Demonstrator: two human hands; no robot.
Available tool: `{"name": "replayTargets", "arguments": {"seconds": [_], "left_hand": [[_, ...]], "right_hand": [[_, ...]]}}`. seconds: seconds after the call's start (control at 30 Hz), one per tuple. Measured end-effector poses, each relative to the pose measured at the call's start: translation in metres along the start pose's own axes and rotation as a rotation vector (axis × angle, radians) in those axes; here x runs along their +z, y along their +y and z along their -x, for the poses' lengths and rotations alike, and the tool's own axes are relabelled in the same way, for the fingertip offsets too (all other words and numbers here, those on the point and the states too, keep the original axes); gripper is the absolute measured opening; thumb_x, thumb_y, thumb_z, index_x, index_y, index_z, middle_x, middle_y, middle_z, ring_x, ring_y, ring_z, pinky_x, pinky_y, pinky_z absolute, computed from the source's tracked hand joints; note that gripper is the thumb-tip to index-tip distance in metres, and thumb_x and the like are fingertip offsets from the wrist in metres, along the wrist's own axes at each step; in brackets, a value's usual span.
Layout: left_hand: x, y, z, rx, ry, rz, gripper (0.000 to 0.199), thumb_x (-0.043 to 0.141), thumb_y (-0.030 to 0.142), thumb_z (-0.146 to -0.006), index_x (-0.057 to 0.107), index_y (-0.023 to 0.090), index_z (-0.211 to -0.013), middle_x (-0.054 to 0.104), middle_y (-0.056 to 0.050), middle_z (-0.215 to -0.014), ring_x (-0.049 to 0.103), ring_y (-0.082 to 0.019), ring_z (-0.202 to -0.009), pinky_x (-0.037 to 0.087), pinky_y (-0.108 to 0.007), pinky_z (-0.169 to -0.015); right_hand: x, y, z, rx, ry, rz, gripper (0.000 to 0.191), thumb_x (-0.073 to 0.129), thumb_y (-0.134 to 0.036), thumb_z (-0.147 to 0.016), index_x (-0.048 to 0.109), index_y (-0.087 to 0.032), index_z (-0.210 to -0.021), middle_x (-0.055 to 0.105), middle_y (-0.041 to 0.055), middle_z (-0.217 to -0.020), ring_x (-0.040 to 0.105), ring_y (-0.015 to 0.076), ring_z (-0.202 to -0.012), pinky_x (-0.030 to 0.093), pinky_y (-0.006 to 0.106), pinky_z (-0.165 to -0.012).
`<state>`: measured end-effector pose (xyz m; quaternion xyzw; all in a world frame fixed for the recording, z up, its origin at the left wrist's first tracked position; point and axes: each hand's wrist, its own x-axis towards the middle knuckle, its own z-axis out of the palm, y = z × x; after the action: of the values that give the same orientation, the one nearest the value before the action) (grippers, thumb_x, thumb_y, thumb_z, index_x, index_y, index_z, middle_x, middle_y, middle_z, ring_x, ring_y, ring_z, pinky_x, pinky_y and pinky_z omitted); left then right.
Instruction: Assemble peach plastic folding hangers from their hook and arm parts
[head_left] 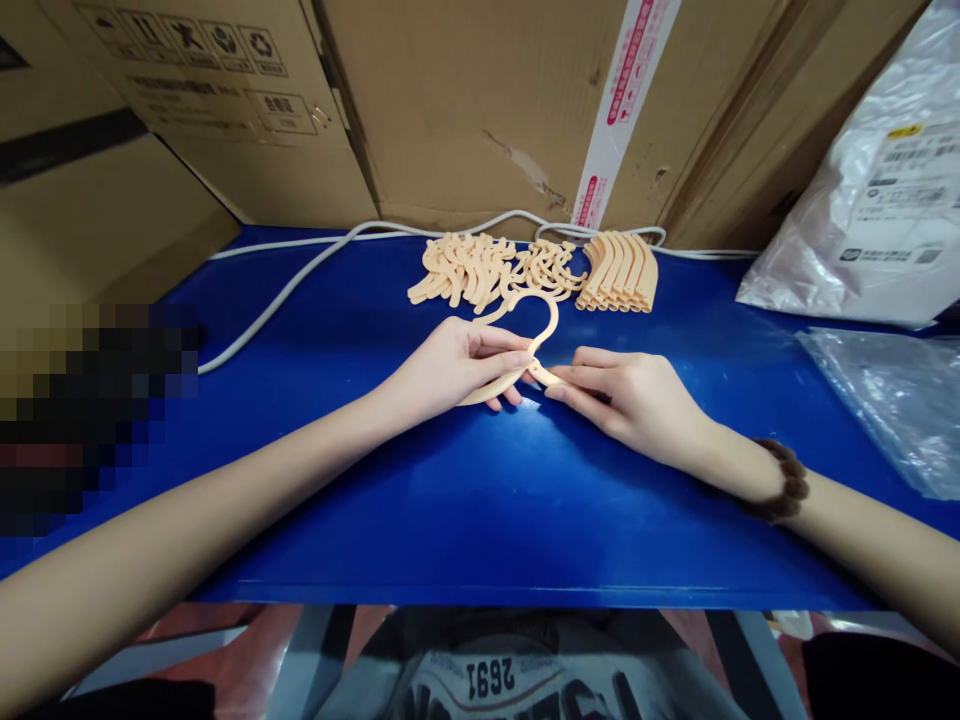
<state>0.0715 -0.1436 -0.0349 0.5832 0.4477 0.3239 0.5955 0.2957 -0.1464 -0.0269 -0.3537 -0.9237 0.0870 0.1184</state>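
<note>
A pale beige, plastic-looking hanger with a rounded hook is held between two bare hands over a smooth blue tabletop; whether the surface is touched by it cannot be told. The hook is pointed away from the body, and below it a narrow, curved beige arm piece is met at a joint. To the hanger's left, its long curved side is gripped by the left hand, the thumb laid along the top near the joint and fingertips seen underneath, with little gap left. To the hanger's right, the arm piece is pinched between the thumb and fingers of the right hand, above whose wrist a fuzzy brown band is worn. Just beyond the hanger, a loose heap of wavy beige strips, a tangle of small beige hooks and a neat row of curved beige pieces are laid out side by side. Behind these a thin white cable is trailed, backed by brown cardboard boxes. Well to the hanger's right, a labelled white plastic parcel and a clear plastic bag are seen.
</note>
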Motion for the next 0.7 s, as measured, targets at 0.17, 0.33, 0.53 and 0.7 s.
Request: {"name": "replayTargets", "arguments": {"seconds": [0.17,0.33,0.53,0.7], "left_hand": [[0.0016,0.0015,0.0004,-0.007,0.020,0.030,0.020,0.066,0.023,-0.088,0.071,0.010,-0.102,0.076,-0.009,-0.091,0.071,-0.012,-0.062,0.057,-0.019,-0.053],[0.0016,-0.0003,0.0001,0.011,0.020,0.026,0.021,0.065,0.024,-0.088,0.070,0.010,-0.103,0.076,-0.010,-0.092,0.071,-0.013,-0.063,0.058,-0.020,-0.053],[0.0031,-0.0013,0.0009,0.015,-0.003,0.018,0.019,0.063,0.023,-0.089,0.068,0.010,-0.102,0.075,-0.009,-0.088,0.070,-0.013,-0.063,0.058,-0.021,-0.054],[0.0030,0.0003,0.0008,0.015,-0.012,-0.039,0.022,0.061,0.024,-0.089,0.066,0.010,-0.105,0.073,-0.008,-0.086,0.067,-0.012,-0.060,0.054,-0.019,-0.049]], "right_hand": [[0.0001,-0.0032,0.0001,0.037,0.009,-0.037,0.041,0.039,-0.042,-0.103,0.072,-0.019,-0.098,0.058,0.0016,-0.080,0.056,0.0107,-0.069,0.030,0.025,-0.057],[-0.0001,-0.0059,0.0007,0.061,0.012,-0.081,0.040,0.040,-0.041,-0.103,0.073,-0.019,-0.096,0.060,0.0019,-0.080,0.055,0.0109,-0.068,0.030,0.025,-0.058],[-0.0013,-0.0078,-0.0003,0.087,0.020,-0.113,0.037,0.043,-0.041,-0.102,0.073,-0.020,-0.095,0.060,0.0013,-0.077,0.054,0.0107,-0.066,0.028,0.026,-0.056],[-0.0008,-0.0074,-0.0006,0.079,0.023,-0.081,0.037,0.043,-0.041,-0.102,0.073,-0.021,-0.095,0.060,0.0007,-0.078,0.056,0.0103,-0.067,0.028,0.026,-0.056]]}}
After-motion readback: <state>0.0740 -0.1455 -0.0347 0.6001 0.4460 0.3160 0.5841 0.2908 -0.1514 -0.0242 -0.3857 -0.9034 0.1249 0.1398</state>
